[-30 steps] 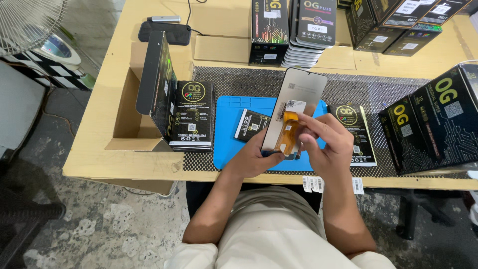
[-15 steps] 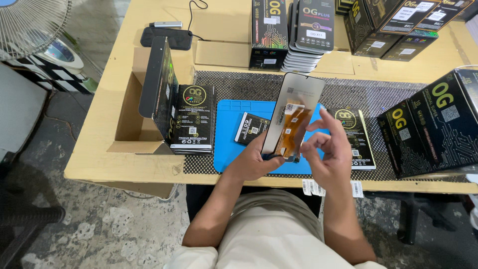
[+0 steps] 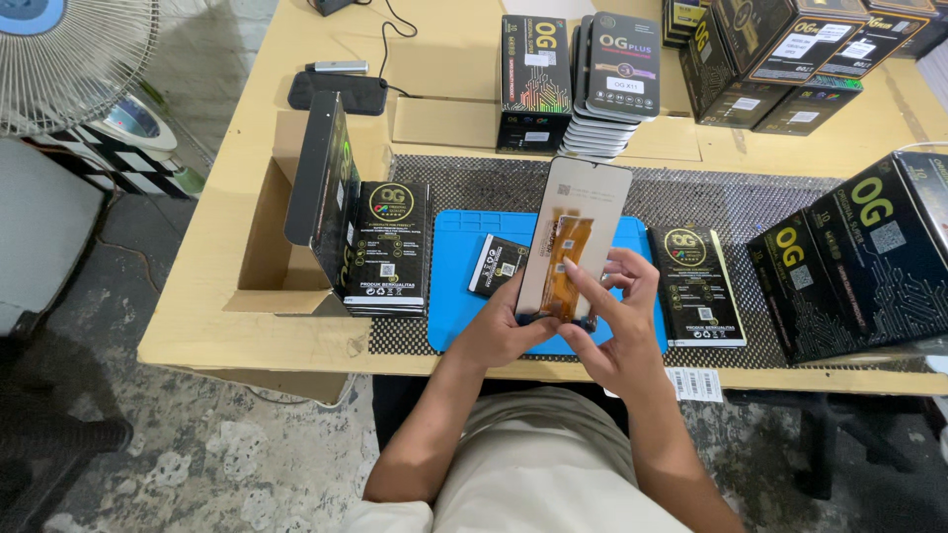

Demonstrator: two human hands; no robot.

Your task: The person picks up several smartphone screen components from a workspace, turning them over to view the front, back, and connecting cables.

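Note:
I hold a phone display panel (image 3: 583, 202) upright, its grey back towards me, with an orange flex cable (image 3: 566, 259) running down its middle. My left hand (image 3: 506, 331) grips the panel's lower edge from the left. My right hand (image 3: 614, 326) holds its lower right side, the fingers resting on the orange flex cable. Below the panel lies a blue work mat (image 3: 456, 286) with a small black card (image 3: 498, 266) on it.
Flat black boxes lie left (image 3: 387, 247) and right (image 3: 699, 286) of the mat on a mesh sheet. An open cardboard carton (image 3: 267, 247) holds upright boxes. Larger black cartons (image 3: 859, 266) stand at right. Stacked packages (image 3: 612, 79) sit behind. A fan (image 3: 69, 59) stands beyond the table's left edge.
The panel has stayed upright in both hands. My right fingers have shifted on the orange flex cable. The view moved slightly nearer to the table.

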